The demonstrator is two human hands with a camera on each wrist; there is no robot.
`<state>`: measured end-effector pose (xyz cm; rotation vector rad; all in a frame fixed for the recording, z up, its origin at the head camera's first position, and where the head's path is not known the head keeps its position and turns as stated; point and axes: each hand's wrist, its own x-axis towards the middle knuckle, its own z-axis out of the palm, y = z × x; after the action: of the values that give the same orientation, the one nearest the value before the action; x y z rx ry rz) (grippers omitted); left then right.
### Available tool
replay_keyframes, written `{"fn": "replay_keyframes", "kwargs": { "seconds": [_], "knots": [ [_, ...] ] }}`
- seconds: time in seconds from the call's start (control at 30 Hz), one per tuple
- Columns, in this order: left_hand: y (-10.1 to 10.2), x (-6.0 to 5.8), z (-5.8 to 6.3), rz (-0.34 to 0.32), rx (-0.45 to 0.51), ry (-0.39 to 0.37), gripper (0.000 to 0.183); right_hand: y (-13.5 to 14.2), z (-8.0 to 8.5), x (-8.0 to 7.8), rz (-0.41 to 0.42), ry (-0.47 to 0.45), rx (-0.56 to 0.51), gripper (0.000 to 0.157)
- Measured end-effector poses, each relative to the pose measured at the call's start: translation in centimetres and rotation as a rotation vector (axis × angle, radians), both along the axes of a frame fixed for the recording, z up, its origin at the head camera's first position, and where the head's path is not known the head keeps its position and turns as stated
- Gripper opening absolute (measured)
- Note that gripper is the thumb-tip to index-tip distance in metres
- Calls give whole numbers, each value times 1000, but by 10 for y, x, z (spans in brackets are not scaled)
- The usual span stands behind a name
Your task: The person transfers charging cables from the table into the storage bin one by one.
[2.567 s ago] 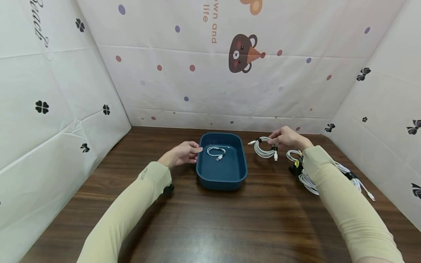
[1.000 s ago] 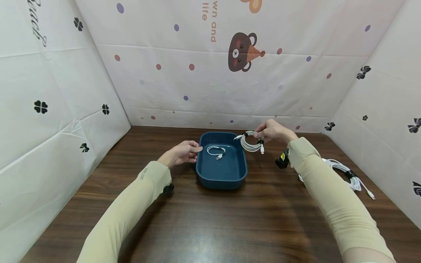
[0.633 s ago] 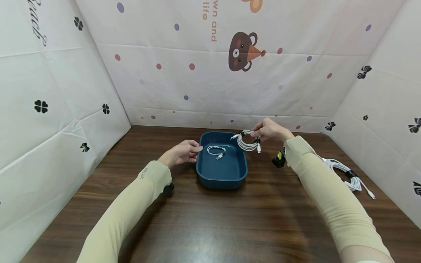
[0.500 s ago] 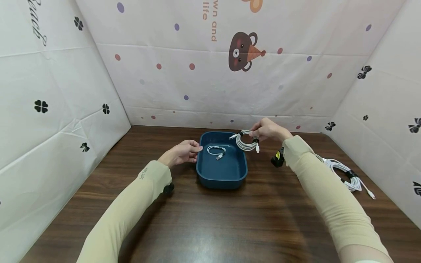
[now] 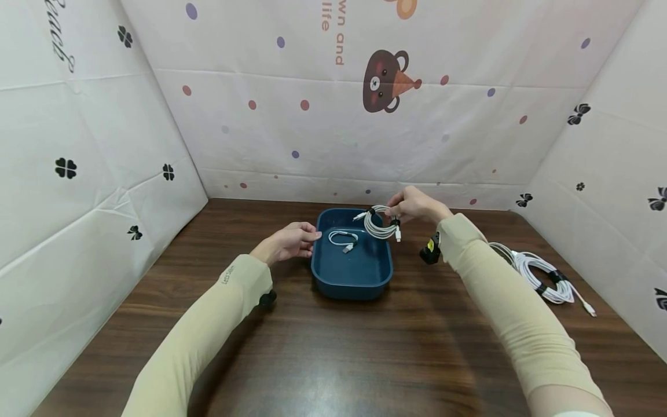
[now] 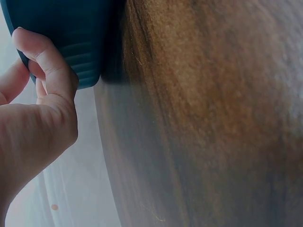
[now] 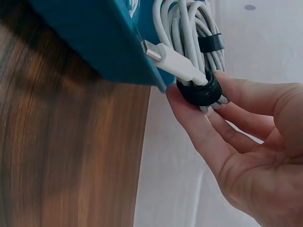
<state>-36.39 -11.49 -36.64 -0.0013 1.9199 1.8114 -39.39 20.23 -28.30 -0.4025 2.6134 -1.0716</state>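
Observation:
My right hand (image 5: pixel 419 205) pinches a coiled white USB cable (image 5: pixel 379 231) and holds it in the air over the right side of a dark blue bin (image 5: pixel 351 291). In the right wrist view, thumb and fingers close on the coil beside a black strap (image 7: pixel 202 92), and a white plug (image 7: pixel 177 63) with a metal tip sticks out. On the bin's far left side, my left hand (image 5: pixel 289 242) grips the rim; the left wrist view shows its fingers at the bin's edge (image 6: pixel 80 52). A smaller white USB cable (image 5: pixel 348 248) lies looped on the bin's floor.
At the right of the brown wooden table (image 5: pixel 333 353), more coiled white cables (image 5: pixel 547 289) with black straps lie partly behind my right sleeve. White patterned sheets (image 5: pixel 250 139) stand behind and along both sides.
My right hand has lifted the coiled cable and carried it left, from the table side to over the bin's right side. The left hand and the bin have stayed put.

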Motion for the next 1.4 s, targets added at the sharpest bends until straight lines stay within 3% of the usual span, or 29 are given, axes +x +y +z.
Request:
{"fn": "replay_keyframes", "kwargs": {
  "seconds": [0.8,1.4],
  "knots": [
    [0,-2,0,5,-3,-20,10,-35,-12,-4,2,8,-14,29],
    [0,-3,0,-31,17,-10,10,-47,-27,-1,3,13,-11,28]
  ]
}}
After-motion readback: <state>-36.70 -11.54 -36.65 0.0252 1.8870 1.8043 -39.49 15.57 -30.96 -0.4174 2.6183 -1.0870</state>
